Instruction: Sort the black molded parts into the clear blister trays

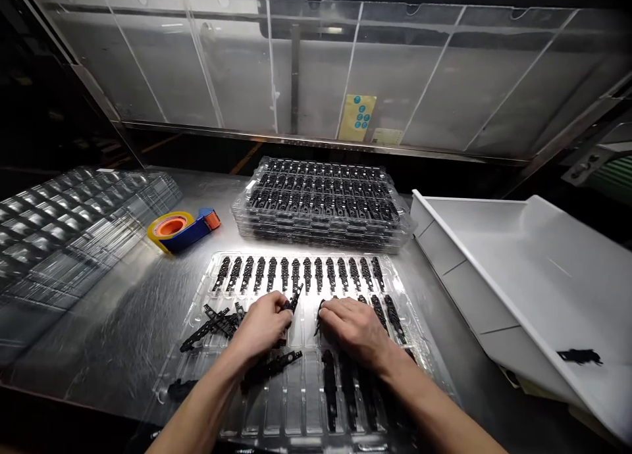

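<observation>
A clear plastic tray with long narrow slots lies on the metal bench in front of me. Small black slotted plastic parts fill its far row side by side. My left hand pinches one black plastic part, tilted over the middle row. Just to the right, my right hand has its fingers closed around another black part at a slot of that row. Loose black parts lie crossed in a heap left of my left hand. More parts sit in near-row slots below my right hand.
Behind the tray stands a stack of filled clear trays. Stacked clear trays are at the left, beside a tape dispenser. A white bin at the right holds one black part. A clear panel hangs across the back.
</observation>
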Demonstrator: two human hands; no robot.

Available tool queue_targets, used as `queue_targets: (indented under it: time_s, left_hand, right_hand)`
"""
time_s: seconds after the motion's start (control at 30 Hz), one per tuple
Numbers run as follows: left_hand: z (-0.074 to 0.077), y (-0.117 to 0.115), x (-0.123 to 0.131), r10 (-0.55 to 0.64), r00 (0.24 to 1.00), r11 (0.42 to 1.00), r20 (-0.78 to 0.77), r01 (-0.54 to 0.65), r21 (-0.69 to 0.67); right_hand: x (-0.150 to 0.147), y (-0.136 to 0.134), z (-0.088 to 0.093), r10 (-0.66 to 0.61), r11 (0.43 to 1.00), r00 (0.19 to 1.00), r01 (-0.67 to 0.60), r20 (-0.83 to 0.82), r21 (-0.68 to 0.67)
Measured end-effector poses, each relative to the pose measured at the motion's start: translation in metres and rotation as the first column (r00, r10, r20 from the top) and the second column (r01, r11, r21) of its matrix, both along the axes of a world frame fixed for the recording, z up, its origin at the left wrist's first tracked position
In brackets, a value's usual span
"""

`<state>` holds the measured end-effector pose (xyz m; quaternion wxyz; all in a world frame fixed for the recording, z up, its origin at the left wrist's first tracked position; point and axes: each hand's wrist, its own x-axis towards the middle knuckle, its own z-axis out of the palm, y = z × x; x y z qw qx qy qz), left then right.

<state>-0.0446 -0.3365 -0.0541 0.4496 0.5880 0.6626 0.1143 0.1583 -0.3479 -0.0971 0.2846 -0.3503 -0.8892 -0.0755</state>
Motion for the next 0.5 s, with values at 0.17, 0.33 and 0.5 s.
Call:
queue_targets:
  time_s: [0.17,0.33,0.5]
  left_hand:
    - [0.006,0.001,-0.018,-0.145,0.989,0.988,-0.003,0.145,0.043]
    - [0.034,0.031,-0.009,-0.398,0.910,0.912,-0.111,0.406,0.059]
    - [0.041,0.065,0.037,-0.636,0.738,0.764,-0.225,0.643,-0.047]
  right_hand:
    - [0.001,-0.009,0.003,-0.091,0.991,0.990,0.101,0.109,-0.090]
    - [0.002,-0.021,0.018,-0.206,0.938,0.971,0.161,-0.120,-0.307]
    - [-0.011,-0.027,0.018,-0.260,0.851,0.930,0.093,-0.261,-0.516]
